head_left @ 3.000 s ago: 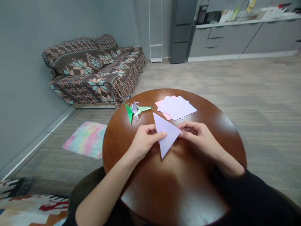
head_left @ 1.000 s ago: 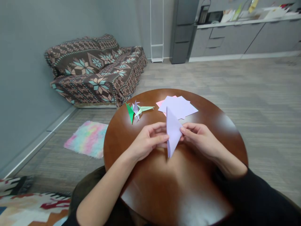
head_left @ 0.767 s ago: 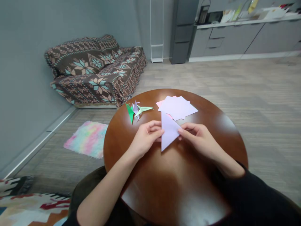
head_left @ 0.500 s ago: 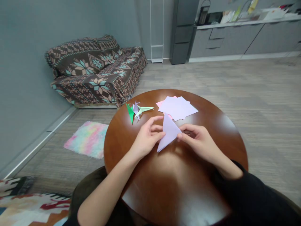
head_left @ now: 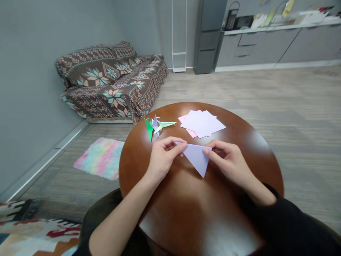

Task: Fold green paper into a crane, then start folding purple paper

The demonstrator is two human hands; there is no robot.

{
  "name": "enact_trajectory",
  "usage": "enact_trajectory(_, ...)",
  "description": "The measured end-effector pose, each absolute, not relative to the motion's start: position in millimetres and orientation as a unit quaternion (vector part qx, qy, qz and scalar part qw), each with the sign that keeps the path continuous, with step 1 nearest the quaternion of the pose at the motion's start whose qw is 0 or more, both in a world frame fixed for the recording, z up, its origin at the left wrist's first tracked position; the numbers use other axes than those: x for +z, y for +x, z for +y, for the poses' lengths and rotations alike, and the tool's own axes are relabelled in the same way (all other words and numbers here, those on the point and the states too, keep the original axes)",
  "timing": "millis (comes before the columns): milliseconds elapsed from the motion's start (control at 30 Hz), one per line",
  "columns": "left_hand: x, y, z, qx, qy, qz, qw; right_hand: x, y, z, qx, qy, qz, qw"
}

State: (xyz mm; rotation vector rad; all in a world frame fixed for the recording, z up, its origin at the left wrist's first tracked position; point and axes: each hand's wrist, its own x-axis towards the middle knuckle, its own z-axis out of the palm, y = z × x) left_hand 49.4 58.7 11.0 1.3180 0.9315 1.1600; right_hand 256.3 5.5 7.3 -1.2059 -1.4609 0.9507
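Note:
A lavender sheet of origami paper (head_left: 197,158), folded into a triangle, is held between both hands over the round table. Its long edge faces away from me and one corner points down toward me. My left hand (head_left: 166,156) pinches the left corner between thumb and fingers. At the right corner my right hand (head_left: 225,156) grips the paper the same way, thumb on top. Beyond the left hand lie folded paper cranes: a green one (head_left: 149,129), a purple one (head_left: 155,123) and a pale green one (head_left: 165,124).
Loose square sheets (head_left: 203,123), lavender over pink, are piled on the far side of the brown table (head_left: 181,213). A patterned covered sofa (head_left: 114,81) stands back left, near a fluffy pastel mat (head_left: 99,158). Kitchen cabinets (head_left: 266,48) and a grey fridge (head_left: 209,35) line the back.
The folded paper has been turned: its upper point has swung down, so the long edge now lies across the top. My left hand has shifted to the paper's left corner.

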Motion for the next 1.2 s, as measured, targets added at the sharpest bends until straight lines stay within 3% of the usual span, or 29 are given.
enact_trajectory(167, 10.1, 49.5, 59.4, 0.511, 0.514, 0.386, 0.572, 5.4, 257.5, 5.6, 0.427, -0.486, -0.578, 0.498)
enact_trajectory(367, 6.6, 47.5, 64.3, 0.524, 0.461, 0.411, 0.587, 8.5, 257.8, 6.2, 0.478, -0.459, -0.603, 0.445)
enact_trajectory(433, 6.4, 46.9, 63.3, 0.505, 0.526, 0.436, 0.527, 8.0, 257.7, 7.1, 0.458, -0.478, -0.602, 0.447)
enact_trajectory(600, 8.7, 48.3, 55.9, 0.480, 0.739, 0.426, 0.207, 4.8, 256.5, 7.4, 0.375, -0.544, -0.612, 0.434)
enact_trajectory(667, 8.5, 50.0, 53.7, 0.457, 0.786, 0.380, 0.170, 4.5, 254.8, 5.8, 0.330, -0.553, -0.645, 0.412)
enact_trajectory(900, 4.5, 52.6, 52.3, 0.427, 0.802, 0.346, 0.234, 4.6, 248.8, -0.9, 0.154, -0.512, -0.756, 0.377)
enact_trajectory(1000, 3.6, 51.3, 52.9, 0.413, 0.792, 0.346, 0.288, 5.6, 247.3, -1.1, 0.197, -0.472, -0.763, 0.395)
enact_trajectory(1200, 5.8, 53.0, 50.7, 0.436, 0.719, 0.352, 0.411, 9.1, 246.7, -0.5, 0.390, -0.387, -0.709, 0.442)
